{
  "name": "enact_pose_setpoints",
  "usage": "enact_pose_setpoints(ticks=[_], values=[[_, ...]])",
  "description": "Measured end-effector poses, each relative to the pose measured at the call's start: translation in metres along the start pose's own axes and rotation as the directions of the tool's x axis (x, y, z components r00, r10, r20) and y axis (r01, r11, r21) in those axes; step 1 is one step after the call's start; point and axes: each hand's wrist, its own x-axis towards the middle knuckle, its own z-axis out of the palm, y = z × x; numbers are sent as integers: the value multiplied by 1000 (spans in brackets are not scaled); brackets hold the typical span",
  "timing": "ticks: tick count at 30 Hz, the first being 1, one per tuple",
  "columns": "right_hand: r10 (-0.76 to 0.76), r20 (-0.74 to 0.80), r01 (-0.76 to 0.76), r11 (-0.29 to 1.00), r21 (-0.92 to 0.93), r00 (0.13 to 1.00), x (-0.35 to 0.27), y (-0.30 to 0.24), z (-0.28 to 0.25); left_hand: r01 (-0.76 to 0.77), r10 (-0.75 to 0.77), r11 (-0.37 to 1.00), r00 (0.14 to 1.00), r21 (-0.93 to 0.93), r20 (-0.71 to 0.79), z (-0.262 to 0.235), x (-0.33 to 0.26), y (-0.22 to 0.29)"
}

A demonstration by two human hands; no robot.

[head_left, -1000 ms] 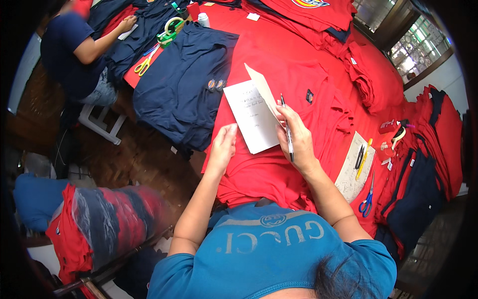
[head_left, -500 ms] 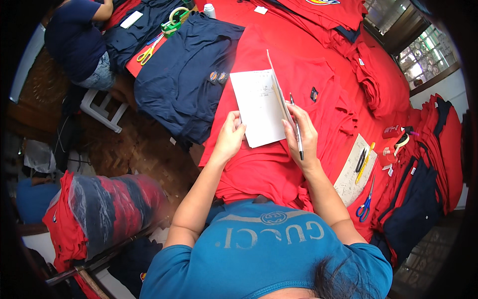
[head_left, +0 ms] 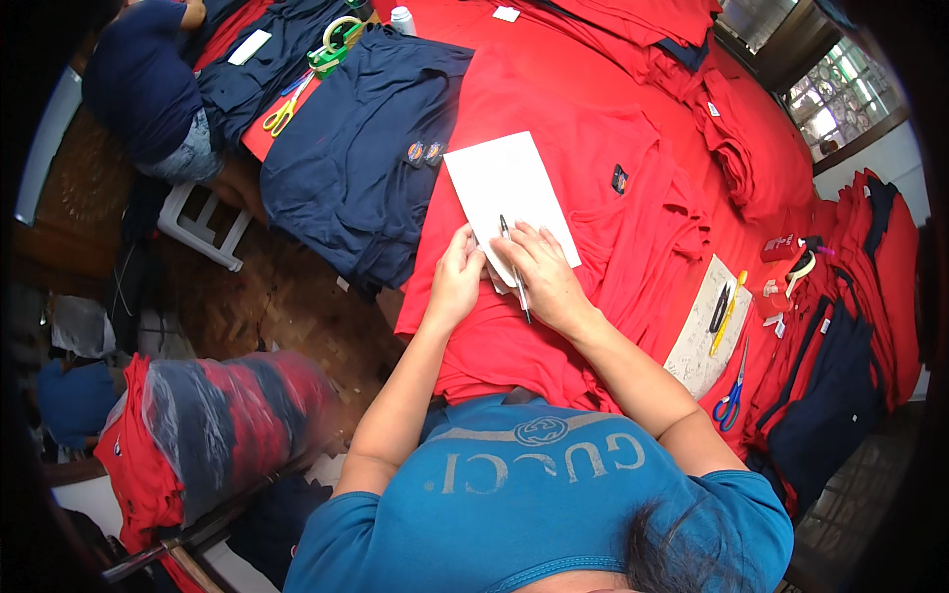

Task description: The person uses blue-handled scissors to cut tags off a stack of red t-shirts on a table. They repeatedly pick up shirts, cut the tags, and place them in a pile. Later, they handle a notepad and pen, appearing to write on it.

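A white notepad point(head_left: 506, 178) is held over a red shirt point(head_left: 583, 143), with a blank page facing up. My left hand point(head_left: 457, 279) is closed on its lower left edge, thumb and fingers pinching the pages. Across the lower part of the page lies my right hand point(head_left: 546, 282), its fingers resting on the paper. A slim black-and-silver pen point(head_left: 520, 289) is tucked among the right fingers, pointing toward me. To the left, a pile of navy shirts point(head_left: 346, 168) bears two small dark labels point(head_left: 424, 153); another small label point(head_left: 620, 179) is on the red shirt.
Yellow scissors point(head_left: 280, 119) and a green tape dispenser point(head_left: 326, 61) lie at far left. On the right are a written-on sheet point(head_left: 700, 341), a cutter point(head_left: 720, 308), blue scissors point(head_left: 730, 405) and a red tape dispenser point(head_left: 774, 289). A co-worker point(head_left: 143, 84) stands by a white stool point(head_left: 183, 222).
The raised page of the notepad has been turned over, and a blank page now faces up. My right hand has moved left and down onto the paper, still with the pen.
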Motion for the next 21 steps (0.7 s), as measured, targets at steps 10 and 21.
enact_pose_setpoints(ticks=[10,21], values=[[0,23,1,1000,-24,1000,2,-2,1,43,-39,982,999,-185,23,-4,2,-3],[167,-599,-182,983,36,783,0,28,-83,24,-27,994,999,-106,-20,-4,-1,9]])
